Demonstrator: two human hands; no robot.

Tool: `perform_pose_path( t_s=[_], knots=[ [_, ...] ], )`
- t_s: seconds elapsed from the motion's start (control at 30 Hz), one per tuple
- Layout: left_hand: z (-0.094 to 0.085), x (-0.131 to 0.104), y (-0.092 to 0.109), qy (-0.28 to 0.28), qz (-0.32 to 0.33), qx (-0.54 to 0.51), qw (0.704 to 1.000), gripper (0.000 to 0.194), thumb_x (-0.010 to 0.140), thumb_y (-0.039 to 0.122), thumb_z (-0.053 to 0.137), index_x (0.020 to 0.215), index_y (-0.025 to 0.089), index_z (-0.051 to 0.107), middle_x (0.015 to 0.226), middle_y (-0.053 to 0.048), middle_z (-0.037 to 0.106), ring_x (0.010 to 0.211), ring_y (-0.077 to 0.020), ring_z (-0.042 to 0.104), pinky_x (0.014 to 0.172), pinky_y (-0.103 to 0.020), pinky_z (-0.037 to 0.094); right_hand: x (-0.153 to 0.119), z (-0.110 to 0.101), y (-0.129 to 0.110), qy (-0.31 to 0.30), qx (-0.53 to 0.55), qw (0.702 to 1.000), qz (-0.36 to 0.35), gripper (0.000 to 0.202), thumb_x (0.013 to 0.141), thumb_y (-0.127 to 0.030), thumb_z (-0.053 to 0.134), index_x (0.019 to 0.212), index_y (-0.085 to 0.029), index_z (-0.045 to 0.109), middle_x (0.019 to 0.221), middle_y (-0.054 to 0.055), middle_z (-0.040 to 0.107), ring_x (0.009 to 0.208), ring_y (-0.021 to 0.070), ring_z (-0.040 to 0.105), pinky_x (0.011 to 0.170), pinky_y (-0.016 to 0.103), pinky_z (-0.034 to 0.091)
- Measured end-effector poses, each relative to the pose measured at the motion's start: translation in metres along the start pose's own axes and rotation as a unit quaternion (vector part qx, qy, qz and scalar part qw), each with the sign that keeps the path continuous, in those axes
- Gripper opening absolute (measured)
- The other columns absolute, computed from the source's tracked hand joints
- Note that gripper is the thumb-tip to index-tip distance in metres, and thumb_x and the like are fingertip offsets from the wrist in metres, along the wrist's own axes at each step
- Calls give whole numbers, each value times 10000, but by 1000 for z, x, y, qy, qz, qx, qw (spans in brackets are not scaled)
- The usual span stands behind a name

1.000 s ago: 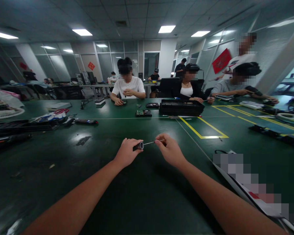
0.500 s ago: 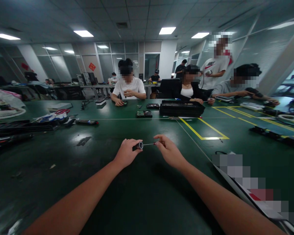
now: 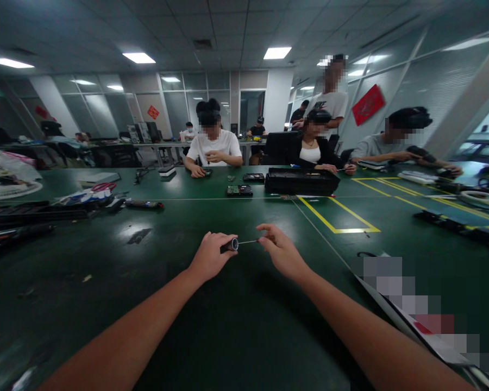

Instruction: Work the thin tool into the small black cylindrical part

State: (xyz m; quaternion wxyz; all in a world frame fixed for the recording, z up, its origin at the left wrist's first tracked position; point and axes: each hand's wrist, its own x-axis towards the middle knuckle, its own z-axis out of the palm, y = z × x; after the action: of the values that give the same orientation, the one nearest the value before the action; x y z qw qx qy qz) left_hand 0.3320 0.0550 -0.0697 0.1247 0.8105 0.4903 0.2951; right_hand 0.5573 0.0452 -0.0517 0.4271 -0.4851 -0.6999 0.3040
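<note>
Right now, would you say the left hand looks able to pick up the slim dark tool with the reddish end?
Probably not without letting go first: the left hand has its grip around a dark cylinder. Otherwise the way to the slim dark tool looks free, with nothing standing between.

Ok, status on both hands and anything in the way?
Left hand gripping dark cylinder. Right hand pinching thin rod; rod-to-cylinder contact unclear. Black tray beyond, apart from both hands.

Dark cylinder [image 3: 231,245], thin near-level rod [image 3: 248,241]
</note>
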Motion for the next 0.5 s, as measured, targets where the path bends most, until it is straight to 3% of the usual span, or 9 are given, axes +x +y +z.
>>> perform_pose_path(
  t_s=[0.13,0.23,0.4,0.5],
  knots=[
    [-1,0,1,0,-2,2,1000,386,856,271,686,1239,276,639,1140,-26,675,1049,-230,577,1045,-478,336,1,0,0,8,-47,999,22,380,975,-450,345,1041,-227,645,765,12,610,695,185,578,642,321,421],
    [-2,0,2,-5,-5,4,1000,378,851,271,690,1226,276,648,1117,-25,678,1026,-230,580,1030,-470,350,0,0,-1,10,-42,999,29,329,969,-412,354,1019,-228,622,771,7,610,652,173,549,618,316,408],
    [-4,1,2,13,-24,0,1000,378,860,292,676,1235,267,641,1074,-29,678,989,-227,582,998,-444,381,1,5,-2,26,109,993,43,209,877,-367,532,1028,-223,548,829,4,614,711,166,551,682,314,458],
    [-7,1,4,32,-4,0,999,386,872,300,665,1255,272,623,1106,-31,672,1026,-224,572,1005,-433,379,5,7,4,37,254,961,103,243,844,-438,594,899,-201,586,772,23,596,699,172,558,735,347,495]
  ],
)
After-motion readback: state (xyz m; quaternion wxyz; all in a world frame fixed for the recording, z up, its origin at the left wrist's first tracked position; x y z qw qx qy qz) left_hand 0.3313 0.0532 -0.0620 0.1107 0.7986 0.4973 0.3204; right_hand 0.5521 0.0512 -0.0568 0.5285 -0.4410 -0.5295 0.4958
